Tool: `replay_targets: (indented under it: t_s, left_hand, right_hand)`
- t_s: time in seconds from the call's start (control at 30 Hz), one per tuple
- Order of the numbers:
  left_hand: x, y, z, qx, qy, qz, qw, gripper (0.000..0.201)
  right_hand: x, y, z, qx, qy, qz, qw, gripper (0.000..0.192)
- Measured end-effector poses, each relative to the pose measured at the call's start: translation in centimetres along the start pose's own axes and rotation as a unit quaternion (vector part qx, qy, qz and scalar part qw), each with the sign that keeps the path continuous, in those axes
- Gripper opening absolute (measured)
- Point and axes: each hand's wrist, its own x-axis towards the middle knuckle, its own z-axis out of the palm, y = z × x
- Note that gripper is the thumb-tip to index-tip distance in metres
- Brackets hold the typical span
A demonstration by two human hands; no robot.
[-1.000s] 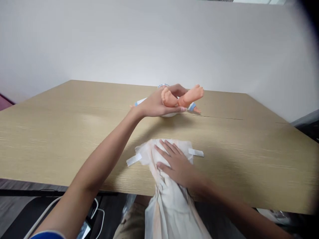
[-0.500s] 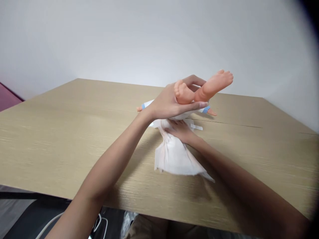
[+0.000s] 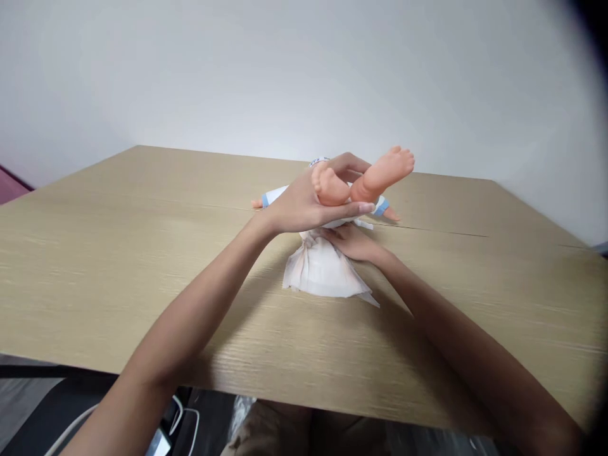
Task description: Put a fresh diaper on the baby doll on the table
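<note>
My left hand [image 3: 304, 206] is clasped around the ankles of the doll [image 3: 368, 180], holding both legs raised off the table [image 3: 95, 253] towards its far side, with the doll's body lying beyond my hand. My right hand [image 3: 354, 244] lies flat, fingers loose and gripping nothing, on the far end of the white diaper [image 3: 320, 272], right below the lifted legs. The diaper is spread on the table, just near of the doll, its far edge tucked under it.
</note>
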Motion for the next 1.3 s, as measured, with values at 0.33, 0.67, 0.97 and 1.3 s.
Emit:
replay_targets:
  t_s: [0.33,0.67,0.97,1.3]
  left_hand:
    - [-3.6,0.0,2.5,0.037,-0.018,-0.049,0.998,0.053]
    - [-11.1,-1.3,-0.4,0.105,-0.112,-0.034,0.988,0.054]
    - [-15.8,-5.2,-1.1,0.153,-0.195,0.012,0.969,0.07]
    - [-16.2,-4.4,-1.6,0.223,-0.227,-0.028,0.948,0.066]
  right_hand:
    - [-8.8,-5.9,-3.3,0.067,0.228,0.034,0.971,0.071]
    - [-10.9,-1.5,-4.7,0.018,0.091,-0.117,0.989,0.044]
    - [-11.7,3.3,-3.9,-0.137,0.061,-0.284,0.947,0.038]
    - [-11.7,2.9,-4.6,-0.118,0.042,-0.282,0.951,0.043]
